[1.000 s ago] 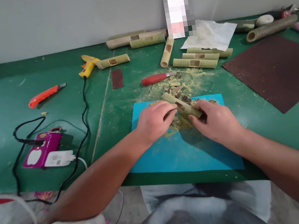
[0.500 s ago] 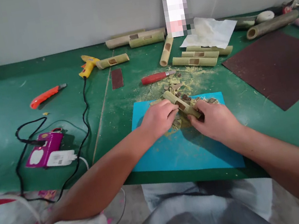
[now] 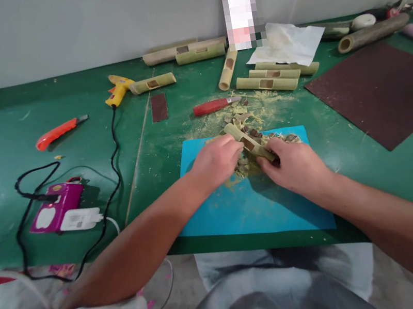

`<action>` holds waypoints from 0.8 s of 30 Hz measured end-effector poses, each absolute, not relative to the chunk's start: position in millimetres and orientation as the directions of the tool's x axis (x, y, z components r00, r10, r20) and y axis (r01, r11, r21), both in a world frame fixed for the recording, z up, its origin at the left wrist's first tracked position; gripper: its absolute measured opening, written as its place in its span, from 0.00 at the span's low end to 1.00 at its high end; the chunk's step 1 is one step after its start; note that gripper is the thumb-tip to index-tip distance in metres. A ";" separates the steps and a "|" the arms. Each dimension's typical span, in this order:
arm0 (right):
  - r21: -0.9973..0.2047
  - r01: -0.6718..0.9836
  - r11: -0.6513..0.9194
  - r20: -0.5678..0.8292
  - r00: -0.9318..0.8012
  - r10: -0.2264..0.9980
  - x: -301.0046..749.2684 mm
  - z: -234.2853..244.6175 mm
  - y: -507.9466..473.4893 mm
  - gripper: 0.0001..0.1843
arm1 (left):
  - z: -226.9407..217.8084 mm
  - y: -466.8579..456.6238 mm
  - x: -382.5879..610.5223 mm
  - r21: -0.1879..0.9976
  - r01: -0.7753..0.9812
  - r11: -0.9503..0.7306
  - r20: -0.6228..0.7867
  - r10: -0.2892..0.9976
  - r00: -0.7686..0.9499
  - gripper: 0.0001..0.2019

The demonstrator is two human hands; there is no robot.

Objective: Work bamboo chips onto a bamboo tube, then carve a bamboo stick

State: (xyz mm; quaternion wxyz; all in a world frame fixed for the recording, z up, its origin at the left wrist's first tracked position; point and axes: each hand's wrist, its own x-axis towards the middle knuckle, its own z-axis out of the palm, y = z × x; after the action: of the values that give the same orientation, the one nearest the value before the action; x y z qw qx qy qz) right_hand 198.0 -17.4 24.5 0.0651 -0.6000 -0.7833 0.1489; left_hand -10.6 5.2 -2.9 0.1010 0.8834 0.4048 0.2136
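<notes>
A short bamboo tube (image 3: pixel 235 132) with a rectangular notch cut in its side lies slanted over the blue sheet (image 3: pixel 220 220). Its near right end is gripped by my right hand (image 3: pixel 294 161), thumb below and fingers around it. At the notch, my left hand (image 3: pixel 220 160) has its fingers pinched together against the edge; whatever is between them is hidden. Wood chips and shavings (image 3: pixel 238 118) are heaped behind and under the tube. Just beyond them lies a red-handled knife (image 3: pixel 211 106).
Several notched bamboo pieces (image 3: pixel 268 83) lie toward the back. On the left are a yellow glue gun (image 3: pixel 118 90), an orange utility knife (image 3: pixel 60 133) and a purple power strip (image 3: pixel 56 207) with trailing cords. Dark brown sandpaper (image 3: pixel 381 95) covers the right side; a small strip (image 3: pixel 159 107) lies mid-table.
My left hand has shifted very slightly along the notch, its fingers still pinched. The right hand keeps its hold on the bamboo tube. The whole view has drifted a little.
</notes>
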 end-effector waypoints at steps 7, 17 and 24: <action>-0.311 0.918 0.244 -0.079 -0.281 0.956 198.2 26.0 -18.7 0.11 | -3.3 4.3 -12.0 0.322 0.670 -0.669 0.340 0.742 0.578 0.16; -0.323 0.914 0.247 -0.095 -0.291 0.952 198.9 26.9 -18.5 0.10 | -1.0 4.8 -14.0 0.339 0.649 -0.681 0.308 0.732 0.608 0.16; -0.323 0.914 0.246 -0.102 -0.292 0.951 198.9 26.4 -18.4 0.10 | -2.4 5.5 -16.2 0.311 0.632 -0.710 0.321 0.705 0.633 0.16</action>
State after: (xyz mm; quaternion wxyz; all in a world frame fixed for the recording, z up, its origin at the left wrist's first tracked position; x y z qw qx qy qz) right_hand 198.9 -18.4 26.4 0.0572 -0.5923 -0.7871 0.1624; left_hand -16.2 5.5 -2.4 0.0847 0.8996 0.3715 0.2132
